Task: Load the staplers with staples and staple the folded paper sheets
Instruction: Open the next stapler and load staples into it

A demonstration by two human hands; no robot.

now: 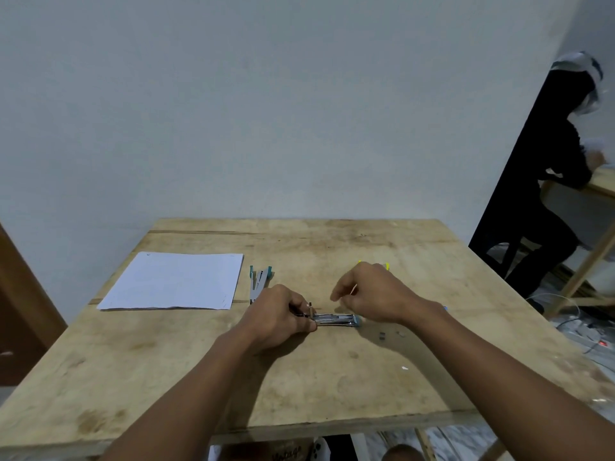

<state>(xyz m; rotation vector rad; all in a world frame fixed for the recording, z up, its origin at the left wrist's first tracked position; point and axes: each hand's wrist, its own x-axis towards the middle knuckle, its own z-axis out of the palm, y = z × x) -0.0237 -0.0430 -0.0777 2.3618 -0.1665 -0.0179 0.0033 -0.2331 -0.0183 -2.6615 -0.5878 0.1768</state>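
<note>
- Left hand (279, 314) fingers pinch the open stapler (336, 320) at its rear, steadying it.
- Right hand (369, 294) fingers pinch a thin strip (353, 289) above, likely staples to load.

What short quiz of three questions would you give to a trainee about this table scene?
1. Fill in: the small metal bits lie on the ____, nearer the right hand than the left hand.
2. Which hand grips the near stapler? A left, B right, C neither.
3. True or false: the paper lies to the right of the near stapler.
Key: 1 table; 2 A; 3 false, the paper lies to its left.
</note>
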